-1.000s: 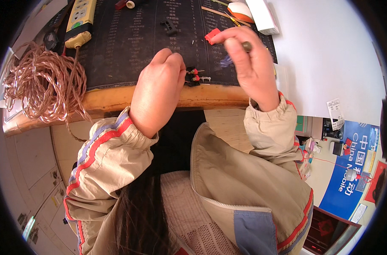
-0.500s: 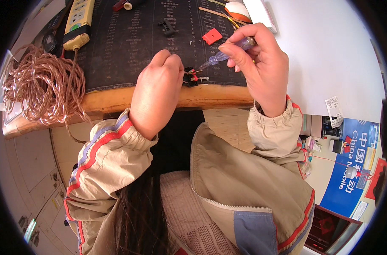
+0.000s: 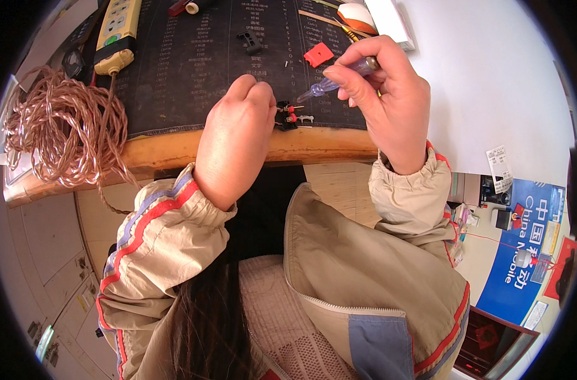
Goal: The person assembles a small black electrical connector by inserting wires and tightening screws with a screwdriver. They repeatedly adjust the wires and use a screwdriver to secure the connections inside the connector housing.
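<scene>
My left hand (image 3: 234,136) is closed at the near edge of the black mat, its fingertips pinching a small black and red electrical part (image 3: 288,116) with metal pins. How the fingers grip it is hidden behind the hand's back. In my right hand (image 3: 396,95) is a small screwdriver (image 3: 324,87) with a see-through purple handle, held between thumb and fingers. It slants down to the left, its tip close to the part; whether they touch I cannot tell. Farther back lie a red plastic piece (image 3: 318,55) and a black plastic piece (image 3: 249,43).
A yellow power strip (image 3: 119,30) and a coil of clear-sheathed copper-coloured cable (image 3: 67,130) lie at the left. At the back right are a white and orange mouse (image 3: 357,18), a yellow-black pen-like tool (image 3: 346,30) and a white box (image 3: 390,22). The table's wooden edge (image 3: 326,144) runs in front.
The screwdriver handle has turned slightly within my right hand's fingers, and its tip is almost where it was. My left hand and the part have barely shifted.
</scene>
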### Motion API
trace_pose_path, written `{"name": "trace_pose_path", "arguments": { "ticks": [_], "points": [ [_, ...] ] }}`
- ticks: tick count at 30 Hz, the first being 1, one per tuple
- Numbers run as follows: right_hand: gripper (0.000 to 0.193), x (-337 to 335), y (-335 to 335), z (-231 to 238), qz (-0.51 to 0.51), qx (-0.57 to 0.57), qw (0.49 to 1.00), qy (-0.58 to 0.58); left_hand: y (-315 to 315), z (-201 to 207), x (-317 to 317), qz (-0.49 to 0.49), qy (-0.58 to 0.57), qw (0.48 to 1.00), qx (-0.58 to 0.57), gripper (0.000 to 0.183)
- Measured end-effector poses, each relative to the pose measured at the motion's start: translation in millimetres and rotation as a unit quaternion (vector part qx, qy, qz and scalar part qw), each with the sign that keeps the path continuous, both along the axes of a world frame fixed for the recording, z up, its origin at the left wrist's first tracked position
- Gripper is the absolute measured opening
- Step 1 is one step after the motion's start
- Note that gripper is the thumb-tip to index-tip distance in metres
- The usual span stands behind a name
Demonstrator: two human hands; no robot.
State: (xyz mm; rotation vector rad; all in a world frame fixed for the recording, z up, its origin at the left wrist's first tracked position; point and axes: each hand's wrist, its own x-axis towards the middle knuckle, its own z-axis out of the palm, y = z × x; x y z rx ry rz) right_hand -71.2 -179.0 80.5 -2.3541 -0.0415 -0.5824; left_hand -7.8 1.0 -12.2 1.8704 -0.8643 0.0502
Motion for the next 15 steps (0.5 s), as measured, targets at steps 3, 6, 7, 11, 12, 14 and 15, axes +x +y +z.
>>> {"name": "trace_pose_path", "arguments": {
  "ticks": [3, 6, 7, 11, 12, 14, 15],
  "points": [
    [0.027, 0.0, -0.9, 0.5, -0.004, -0.020, 1.000, 0.005, -0.2, -0.5, 0.1, 0.000, -0.002, 1.000, -0.002, 0.006],
    [0.028, 0.3, -1.4, 0.9, 0.002, -0.052, 0.999, -0.008, -0.5, -0.9, -0.2, 0.005, 0.001, 1.000, -0.010, 0.004],
    [0.028, 0.3, -1.4, 1.2, 0.005, -0.059, 0.998, -0.011, -0.8, -1.0, -0.2, 0.008, 0.002, 1.000, -0.014, 0.004],
    [0.027, 0.1, -0.9, 3.3, 0.006, -0.046, 0.999, -0.025, -1.3, -1.5, -0.3, 0.011, -0.001, 1.000, -0.013, 0.004],
    [0.026, -0.3, -1.1, 4.3, -0.001, -0.028, 0.999, -0.032, -0.9, -1.5, -0.2, 0.009, -0.002, 1.000, -0.012, 0.004],
    [0.026, -0.8, -1.0, 5.3, -0.001, 0.000, 0.999, -0.038, -0.6, -1.3, -0.3, 0.009, -0.001, 1.000, -0.012, 0.004],
    [0.026, -0.7, -1.1, 5.4, 0.006, 0.008, 0.999, -0.039, -0.6, -1.1, -0.2, 0.008, 0.000, 1.000, -0.012, 0.004]
  ]
}}
